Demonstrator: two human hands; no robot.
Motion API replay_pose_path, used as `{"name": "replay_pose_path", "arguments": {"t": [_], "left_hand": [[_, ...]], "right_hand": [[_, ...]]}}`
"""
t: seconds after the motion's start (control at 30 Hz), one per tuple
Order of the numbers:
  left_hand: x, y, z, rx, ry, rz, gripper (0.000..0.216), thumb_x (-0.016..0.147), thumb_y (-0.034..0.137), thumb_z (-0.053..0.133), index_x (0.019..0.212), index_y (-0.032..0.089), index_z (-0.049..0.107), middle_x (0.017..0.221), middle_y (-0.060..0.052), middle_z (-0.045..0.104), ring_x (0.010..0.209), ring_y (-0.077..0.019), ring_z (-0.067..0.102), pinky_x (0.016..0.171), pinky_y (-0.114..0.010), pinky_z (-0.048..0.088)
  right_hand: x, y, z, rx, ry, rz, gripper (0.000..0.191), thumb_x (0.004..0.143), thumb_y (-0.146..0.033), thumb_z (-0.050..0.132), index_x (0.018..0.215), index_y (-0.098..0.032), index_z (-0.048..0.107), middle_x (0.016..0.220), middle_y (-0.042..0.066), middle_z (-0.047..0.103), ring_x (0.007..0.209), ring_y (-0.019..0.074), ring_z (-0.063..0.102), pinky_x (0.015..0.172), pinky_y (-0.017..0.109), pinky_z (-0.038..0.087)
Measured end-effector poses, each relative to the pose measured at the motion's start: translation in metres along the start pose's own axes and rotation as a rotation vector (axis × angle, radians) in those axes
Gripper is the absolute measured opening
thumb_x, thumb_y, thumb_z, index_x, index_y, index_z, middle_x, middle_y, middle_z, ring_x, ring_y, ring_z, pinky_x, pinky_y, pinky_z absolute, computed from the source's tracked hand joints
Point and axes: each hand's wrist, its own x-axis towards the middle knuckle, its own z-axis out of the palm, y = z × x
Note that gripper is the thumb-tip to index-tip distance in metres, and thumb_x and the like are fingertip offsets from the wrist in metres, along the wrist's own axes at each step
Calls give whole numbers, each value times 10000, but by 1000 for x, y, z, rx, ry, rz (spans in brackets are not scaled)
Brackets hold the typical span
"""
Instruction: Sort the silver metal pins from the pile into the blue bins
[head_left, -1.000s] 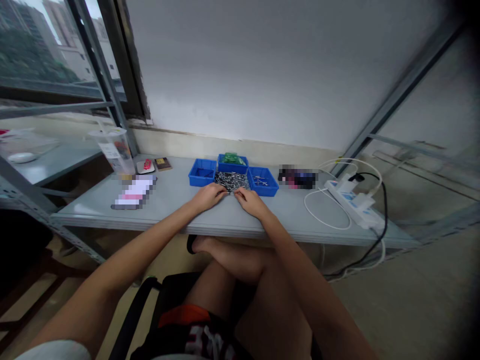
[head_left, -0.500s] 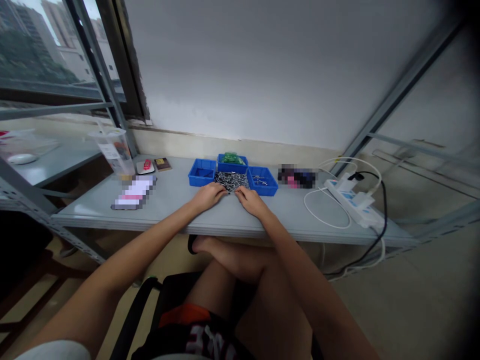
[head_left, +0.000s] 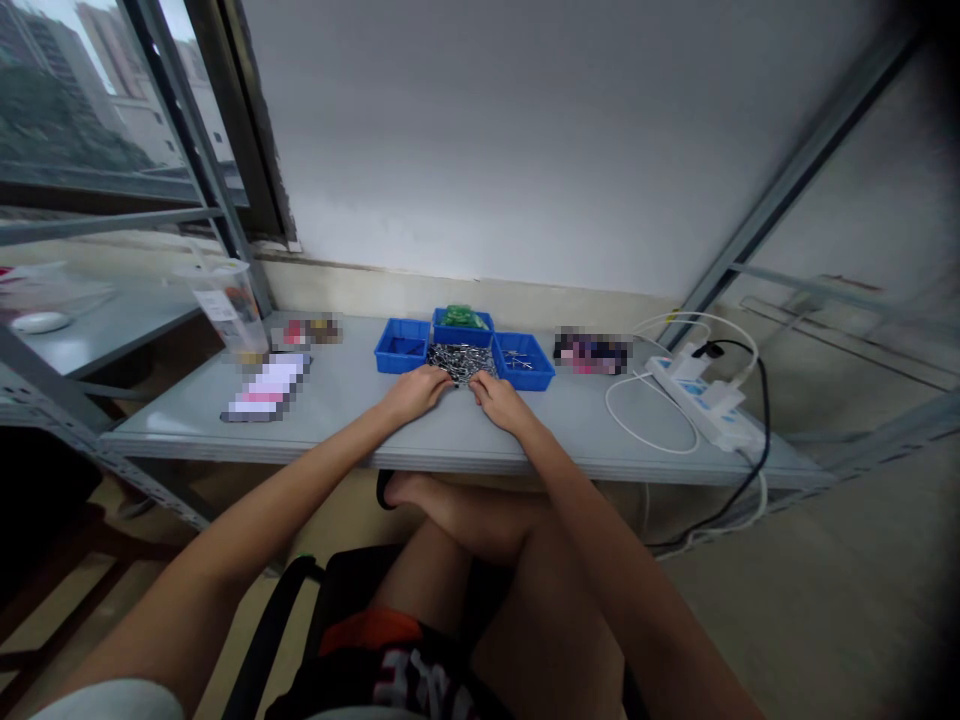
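Observation:
My left hand [head_left: 416, 394] is closed at the front of a heap of small shiny metal pieces [head_left: 465, 360], its fingertips pinched together. Just to its right, my right hand [head_left: 496, 398] has thumb and fingers closed in a similar pinch. What the fingertips hold is too small to make out. Around the heap stand a blue tray [head_left: 377, 362] on the left, a blue bin [head_left: 491, 335] behind with a green plastic bag [head_left: 460, 317] in it, and another blue tray [head_left: 525, 381] on the right holding a few thin metal pieces [head_left: 517, 360].
On the grey table [head_left: 345, 360], a blurred-out phone [head_left: 268, 388] and a plastic cup [head_left: 229, 310] are to the left. A pixelated dark and pink object [head_left: 591, 352] sits right of the trays. Farther right lies a white power strip [head_left: 705, 405] with looped cables.
Both hands stay in nearly the same place, still pinched in front of the metal heap. The view shifts very slightly.

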Motion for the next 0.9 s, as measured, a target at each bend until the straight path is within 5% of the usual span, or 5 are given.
{"name": "replay_pose_path", "arguments": {"t": [0.23,0.37,0.73,0.9], "left_hand": [[-1,4,-3,-3,-15,-22,280,923,308,351,907,173,595,888,-65,646,846,-185,590,748,-275,437],[-1,3,-3,-2,-33,-49,282,928,306,330,898,174,578,889,-65,649,835,-186,599,723,-269,438],[-2,5,-4,-1,-65,-71,304,936,329,299,891,179,560,870,-64,651,808,-189,606,699,-272,438],[-2,8,-8,-27,-55,-98,343,940,357,271,899,184,565,867,-65,648,806,-197,602,695,-286,439]], "right_hand": [[1,2,1,35,34,-44,195,903,-295,334,940,-218,509,827,25,606,758,176,561,721,280,397],[0,3,1,64,79,-126,292,791,-122,381,1059,-193,471,950,47,585,883,178,546,816,302,395],[0,0,-1,-37,-14,-243,314,723,-47,366,895,-192,584,926,38,578,907,171,535,858,302,400],[-4,-6,-8,-63,113,-233,273,738,-74,414,891,-191,607,917,43,602,884,178,552,835,291,417]]}}
